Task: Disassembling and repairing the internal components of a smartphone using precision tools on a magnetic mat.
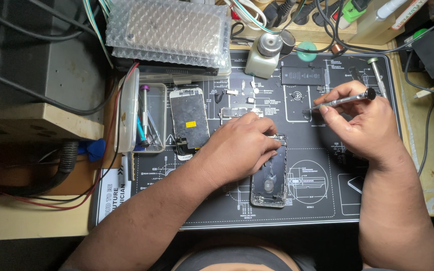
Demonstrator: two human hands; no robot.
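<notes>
Phone shell [268,180]: lying flat on the black repair mat [327,200], nearest the body, back housing opened upward, long axis running away from the chest.
Left hand [239,148]: resting over the upper end of the shell, fingers curled down onto its top edge and closed on the frame there (whether a small part sits pinched under the fingertips cannot be told).
Left-hand advice: best kept pressing flat and steady, so the housing does not slide on the mat.
Right hand [360,125]: raised to the right of the shell and clear of it, fingers closed around a slim precision screwdriver [340,102].
Screwdriver: held nearly level, knurled cap toward the right, tip pointing left over a boxed outline on the mat (too small to tell whether a screw hangs on the tip).
Driver advice: likely wants a light hold, tip brought down square to the work, turned from the fingertips and not from the wrist.
Detached screen [189,120]: face down on the mat left of the left hand, well clear.
Small parts [232,92]: brackets laid out beyond the left hand (worth keeping sleeves and wrists off them).
Clear tray [151,118]: further left, holding tools.
Battery [301,76]: flat and black, near the far edge.
Dispenser bottle [263,54]: white, at the far edge, beside a bubble-wrapped pack [169,30].
</notes>
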